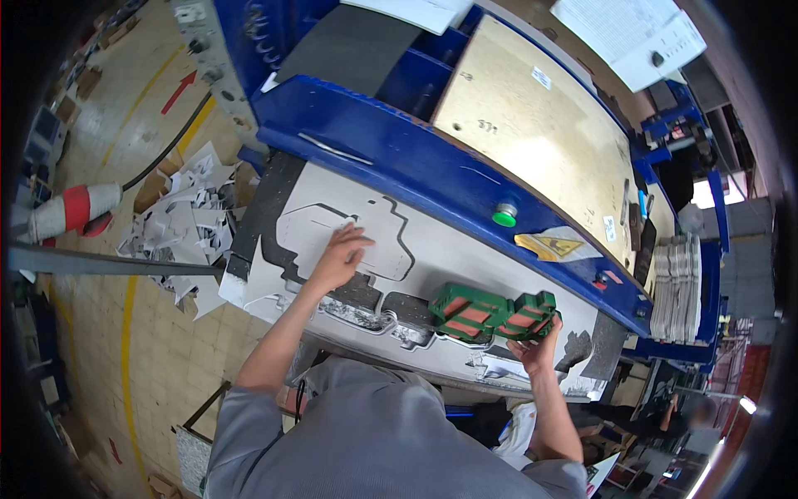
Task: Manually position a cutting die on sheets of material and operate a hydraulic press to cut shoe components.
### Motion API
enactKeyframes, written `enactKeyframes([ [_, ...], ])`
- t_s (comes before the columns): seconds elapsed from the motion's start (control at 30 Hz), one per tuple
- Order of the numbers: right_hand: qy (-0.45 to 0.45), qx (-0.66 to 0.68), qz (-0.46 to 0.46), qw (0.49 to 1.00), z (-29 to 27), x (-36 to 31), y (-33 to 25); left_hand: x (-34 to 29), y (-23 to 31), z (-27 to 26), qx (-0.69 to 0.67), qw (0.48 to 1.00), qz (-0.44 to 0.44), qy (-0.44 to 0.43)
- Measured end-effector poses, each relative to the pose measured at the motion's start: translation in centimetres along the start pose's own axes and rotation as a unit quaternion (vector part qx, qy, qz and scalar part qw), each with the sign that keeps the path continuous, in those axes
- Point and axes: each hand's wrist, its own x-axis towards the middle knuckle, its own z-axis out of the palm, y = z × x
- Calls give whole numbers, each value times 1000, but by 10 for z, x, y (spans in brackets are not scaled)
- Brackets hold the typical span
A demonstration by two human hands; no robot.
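A pale grey sheet [465, 295] with cut outlines lies on the dark bed of a blue press. My left hand [339, 259] is over its left part, fingers apart and holding nothing; I cannot tell whether they touch the sheet. Beneath and beyond them is a large angular piece [320, 235] with dark gaps along parts of its outline. To the right, my right hand [539, 348] grips the right end of a green cutting die [496, 314] with pinkish-orange panels. The die is tilted above the sheet's front part, and some of my right fingers are hidden behind it.
The blue press beam [391, 158] spans the far side, with a green button [504, 214] on it. White scraps [187, 220] heap at the left. A grey bar [116, 263] juts in there. Stacked sheets [675, 291] stand at the right; another person [677, 416] is beyond.
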Motion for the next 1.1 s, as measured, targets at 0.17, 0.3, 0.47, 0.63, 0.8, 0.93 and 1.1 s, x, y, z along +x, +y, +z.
enactKeyframes([
  [0.17, -72, 17, 183, 980, -37, 15, -1, -10, 68, 24, 166, 983, 62, -49],
  [0.3, -175, 114, 306, 929, -77, 36, 28, -29, 82, 79, 327, 941, 61, -65],
  [0.47, -85, -251, 203, 943, -113, 37, 50, -34, 86, 93, 422, 904, 72, -11],
  [0.63, 35, -590, -364, 720, -127, 50, 48, -30, 86, 84, 372, 925, 73, -3],
  [0.8, -81, -516, -469, 712, -118, 73, 34, -31, 91, 83, 373, 925, 64, -44],
  [0.93, -90, -494, -486, 715, -92, 91, 31, -34, 94, 75, 333, 941, 63, -21],
  [1.1, -111, -418, -523, 734, -20, 124, -3, 10, 74, 61, 221, 974, 38, 38],
])
